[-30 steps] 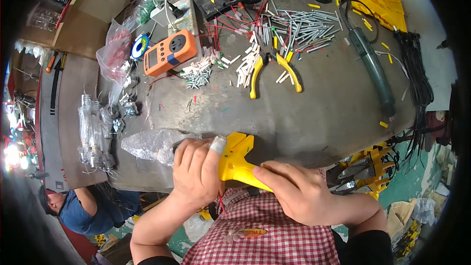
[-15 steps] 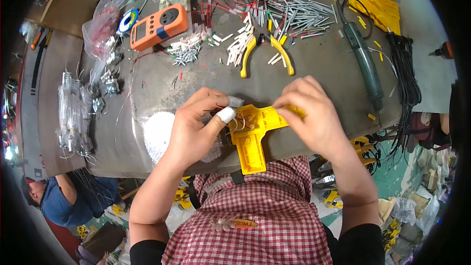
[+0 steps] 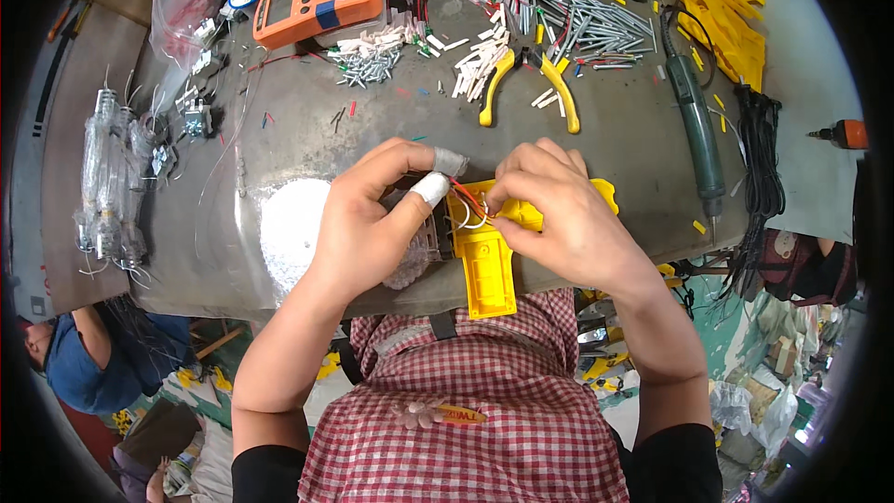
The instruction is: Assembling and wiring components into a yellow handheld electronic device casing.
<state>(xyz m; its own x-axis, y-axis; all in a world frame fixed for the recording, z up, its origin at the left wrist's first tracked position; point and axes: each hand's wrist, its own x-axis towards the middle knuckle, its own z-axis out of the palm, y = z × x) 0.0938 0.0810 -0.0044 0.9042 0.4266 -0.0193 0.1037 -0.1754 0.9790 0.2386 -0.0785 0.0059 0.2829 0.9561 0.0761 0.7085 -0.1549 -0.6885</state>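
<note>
A yellow T-shaped plastic housing half [image 3: 488,279] lies open side up at the near bench edge. Red and white wires [image 3: 473,214] run inside it. My right hand [image 3: 563,214] reaches over its arm, thumb and forefinger pinched on the wires. Beside the housing's upper left corner is my left hand [image 3: 368,214], fingers curled, with white tape on the thumb and grey tape on the forefinger. What it grips is mostly hidden. A dark slotted part and clear crinkled wrap [image 3: 414,265] show under it.
Yellow-handled pliers [image 3: 531,84], white sleeves [image 3: 480,65] and metal rods [image 3: 605,28] lie beyond my hands. An orange meter [image 3: 318,5] stands far left. At right are a dark green corded tool [image 3: 694,130] and black cables [image 3: 759,168]. Another person [image 3: 116,359] sits lower left.
My right hand has moved left from the housing's right arm to the wires in its middle. The left hand stays by the upper left corner. The whole view has shifted slightly.
</note>
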